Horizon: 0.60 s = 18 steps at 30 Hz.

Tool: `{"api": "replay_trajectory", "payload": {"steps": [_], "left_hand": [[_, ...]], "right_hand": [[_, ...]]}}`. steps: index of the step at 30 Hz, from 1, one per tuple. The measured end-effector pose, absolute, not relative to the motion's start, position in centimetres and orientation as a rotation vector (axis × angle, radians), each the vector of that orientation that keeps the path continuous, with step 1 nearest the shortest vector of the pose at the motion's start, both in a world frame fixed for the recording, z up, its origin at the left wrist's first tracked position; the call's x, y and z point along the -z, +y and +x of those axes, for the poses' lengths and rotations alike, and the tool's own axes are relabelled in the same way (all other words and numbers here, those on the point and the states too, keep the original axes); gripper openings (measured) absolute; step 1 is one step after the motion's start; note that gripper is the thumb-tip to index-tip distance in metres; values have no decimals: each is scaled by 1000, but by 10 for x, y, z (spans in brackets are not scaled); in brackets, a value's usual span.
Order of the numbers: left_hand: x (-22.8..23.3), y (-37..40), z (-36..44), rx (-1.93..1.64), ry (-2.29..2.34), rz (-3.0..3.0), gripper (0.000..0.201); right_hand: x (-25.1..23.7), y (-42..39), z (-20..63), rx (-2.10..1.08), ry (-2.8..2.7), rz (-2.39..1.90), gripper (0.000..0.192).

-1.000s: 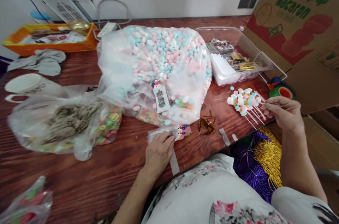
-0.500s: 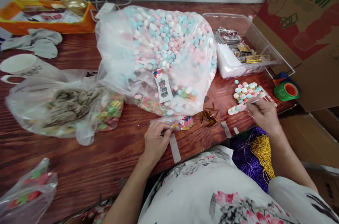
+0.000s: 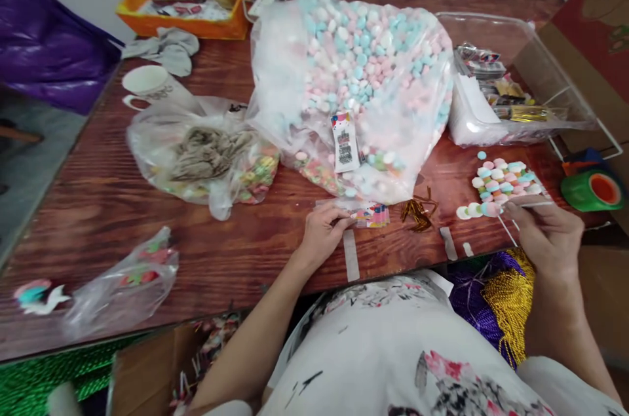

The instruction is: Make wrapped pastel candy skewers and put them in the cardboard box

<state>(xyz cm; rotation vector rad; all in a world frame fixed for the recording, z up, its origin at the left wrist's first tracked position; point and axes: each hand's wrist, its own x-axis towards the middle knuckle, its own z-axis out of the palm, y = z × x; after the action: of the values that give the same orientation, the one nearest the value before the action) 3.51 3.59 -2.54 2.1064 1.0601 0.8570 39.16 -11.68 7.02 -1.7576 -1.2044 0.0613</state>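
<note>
My left hand [image 3: 322, 231] rests on the wooden table [image 3: 122, 206], its fingers pinching the edge of a small clear packet with a colourful printed card [image 3: 369, 214]. My right hand [image 3: 545, 232] pinches a thin white stick [image 3: 528, 204] at the edge of a cluster of pastel marshmallow skewers [image 3: 501, 183] lying at the table's right front. A big clear bag of pink, blue and white marshmallows [image 3: 358, 82] lies behind both hands. Gold twist ties [image 3: 417, 209] lie between the hands.
A bag of mixed candy and grey stuff [image 3: 206, 157], a white cup [image 3: 147, 85], an orange tray [image 3: 181, 6], a clear tray of packets [image 3: 511, 88], a green tape roll [image 3: 592, 190], a cardboard box [image 3: 594, 29], a small bag [image 3: 122, 278]. Purple and gold cords [image 3: 496, 291] hang below the edge.
The view has swung left and down. My right hand drew back from the skewers toward the table edge, holding one stick. My left hand has closed its fingers on the packet.
</note>
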Motion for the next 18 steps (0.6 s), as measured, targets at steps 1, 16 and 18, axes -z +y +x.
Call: {"api": "replay_trajectory", "payload": {"steps": [1,16,18], "left_hand": [[26,38,34,-865,1063,2061,12],[21,46,30,-784,963,1994,16],[19,48,30,-738,933,2035,20]], "right_hand": [[-75,-117,381,-67,-1097,-1679,11],[-54,-90,275,-362,-1076,-1219,7],[-53,-95,281,-357,-1037,-1261,4]]}}
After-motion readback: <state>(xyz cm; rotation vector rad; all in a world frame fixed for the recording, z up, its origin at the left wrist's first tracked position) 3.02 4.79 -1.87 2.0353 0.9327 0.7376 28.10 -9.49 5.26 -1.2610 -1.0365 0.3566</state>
